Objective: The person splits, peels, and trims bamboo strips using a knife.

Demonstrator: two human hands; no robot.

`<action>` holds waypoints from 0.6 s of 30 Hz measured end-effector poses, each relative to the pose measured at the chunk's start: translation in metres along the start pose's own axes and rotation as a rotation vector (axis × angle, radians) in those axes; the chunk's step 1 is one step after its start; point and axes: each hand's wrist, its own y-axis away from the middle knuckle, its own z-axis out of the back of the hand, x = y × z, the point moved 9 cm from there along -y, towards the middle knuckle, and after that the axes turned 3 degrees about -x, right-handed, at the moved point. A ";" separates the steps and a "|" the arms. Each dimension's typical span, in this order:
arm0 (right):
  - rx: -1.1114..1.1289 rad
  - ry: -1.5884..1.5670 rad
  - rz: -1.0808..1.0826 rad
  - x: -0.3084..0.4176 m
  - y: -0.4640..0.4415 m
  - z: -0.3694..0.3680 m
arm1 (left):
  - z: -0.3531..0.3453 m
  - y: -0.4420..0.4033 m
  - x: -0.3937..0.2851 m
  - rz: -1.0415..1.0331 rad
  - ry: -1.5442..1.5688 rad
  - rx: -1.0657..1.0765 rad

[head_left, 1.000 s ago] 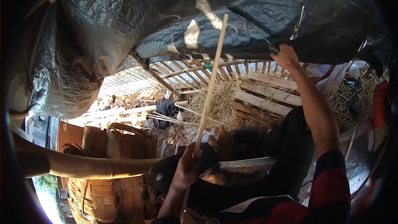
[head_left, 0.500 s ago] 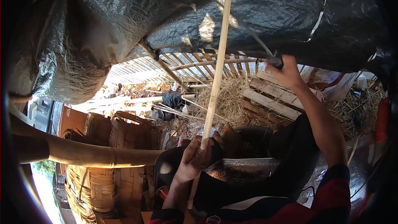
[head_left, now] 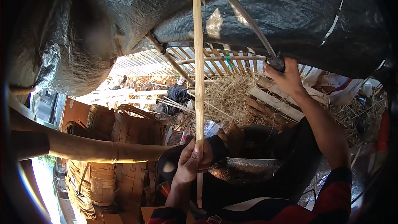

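My left hand [head_left: 191, 160] is closed around a long pale bamboo strip [head_left: 199, 79], low on its length. The strip stands almost upright in view, running past the top edge, and its short lower end shows beneath my fist. Out to the right, my right hand [head_left: 290, 78] grips the dark handle of a long, narrow knife [head_left: 250, 20]. Its blade slants up and left, nearing the strip at the top of the view. Whether blade and strip touch there cannot be told, since the blade's end is out of view.
A thick bamboo pole [head_left: 103, 151] crosses at the left, beside woven bamboo baskets [head_left: 91, 182]. Dark plastic sheeting [head_left: 290, 20] hangs ahead. Beyond my legs lie straw shavings [head_left: 228, 99], wooden slats [head_left: 277, 103] and a black bundle [head_left: 177, 94]. A slatted bamboo fence [head_left: 219, 60] stands behind.
The strip's upper part has swung left, so it stands straighter. The knife blade now shows broader and reaches the top edge. Both hands keep their holds.
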 end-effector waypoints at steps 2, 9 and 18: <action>0.001 0.046 -0.019 0.002 0.004 -0.004 | 0.000 -0.003 0.002 0.008 0.036 -0.010; -0.084 -0.012 -0.066 0.003 0.003 -0.007 | 0.017 -0.009 0.006 0.074 0.117 -0.288; 0.177 0.320 0.443 0.059 0.031 -0.039 | -0.009 -0.012 0.032 0.292 0.011 -0.065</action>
